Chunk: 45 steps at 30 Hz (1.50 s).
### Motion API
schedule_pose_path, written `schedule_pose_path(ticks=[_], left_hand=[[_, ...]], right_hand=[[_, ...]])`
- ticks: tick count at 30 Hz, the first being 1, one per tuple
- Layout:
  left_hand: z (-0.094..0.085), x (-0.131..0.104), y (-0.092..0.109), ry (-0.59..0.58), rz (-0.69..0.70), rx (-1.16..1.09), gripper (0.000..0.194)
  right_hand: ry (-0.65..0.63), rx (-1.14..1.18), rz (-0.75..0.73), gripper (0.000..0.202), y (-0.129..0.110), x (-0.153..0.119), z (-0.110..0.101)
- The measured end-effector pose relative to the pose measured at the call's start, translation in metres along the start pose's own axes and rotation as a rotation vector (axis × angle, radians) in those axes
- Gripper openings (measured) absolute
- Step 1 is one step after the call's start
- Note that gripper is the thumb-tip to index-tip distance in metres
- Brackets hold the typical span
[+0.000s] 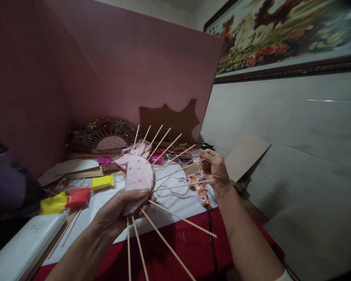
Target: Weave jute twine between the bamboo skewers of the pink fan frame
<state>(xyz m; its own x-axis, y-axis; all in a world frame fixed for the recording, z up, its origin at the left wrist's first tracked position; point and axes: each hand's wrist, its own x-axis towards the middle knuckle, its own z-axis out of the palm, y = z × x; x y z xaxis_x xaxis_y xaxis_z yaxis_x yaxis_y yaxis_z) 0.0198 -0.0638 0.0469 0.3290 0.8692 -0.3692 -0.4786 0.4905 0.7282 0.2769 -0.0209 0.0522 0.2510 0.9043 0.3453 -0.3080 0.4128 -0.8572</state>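
Observation:
A pink dotted half-round piece [139, 175] is held upright in my left hand [134, 201], thumb on its front and fingers behind. Several thin wooden sticks [171, 212] fan out from its curved edge, up, right and down. My right hand [212, 168] is closed near the outer ends of the right-hand sticks, fingertips pinched together. A thin string seems to run near those fingers, but what they grip is too small to make out. Below my right hand lies a flower-patterned glue gun [200, 189] with a black cord.
Yellow [102, 182] and red [78, 197] packets lie left, beside a white box [27, 248]. A decorated fan-shaped piece [109, 138] and brown cut cardboard [169, 121] stand behind. White paper [166, 214] covers part of the red cloth [163, 249]. Cardboard [245, 156] leans right.

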Motion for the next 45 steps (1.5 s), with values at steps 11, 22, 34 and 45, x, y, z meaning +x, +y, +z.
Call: schedule_pose_path(ticks=[11,22,34,45], left_hand=[[0.009,-0.012,-0.002,-0.001,-0.035,-0.083,0.006],[0.007,-0.013,-0.003,-0.060,0.018,-0.130,0.010],[0.014,-0.010,-0.003,-0.014,0.017,-0.281,0.012],[0.013,-0.005,-0.005,0.027,0.119,-0.335,0.011]], right_hand=[[-0.158,-0.774,-0.121,0.027,0.064,-0.016,0.029],[-0.337,-1.198,-0.171,0.023,0.071,-0.047,0.054],[-0.354,-1.416,-0.288,0.021,0.075,-0.050,0.055],[-0.431,-1.454,-0.304,0.023,0.083,-0.052,0.054]])
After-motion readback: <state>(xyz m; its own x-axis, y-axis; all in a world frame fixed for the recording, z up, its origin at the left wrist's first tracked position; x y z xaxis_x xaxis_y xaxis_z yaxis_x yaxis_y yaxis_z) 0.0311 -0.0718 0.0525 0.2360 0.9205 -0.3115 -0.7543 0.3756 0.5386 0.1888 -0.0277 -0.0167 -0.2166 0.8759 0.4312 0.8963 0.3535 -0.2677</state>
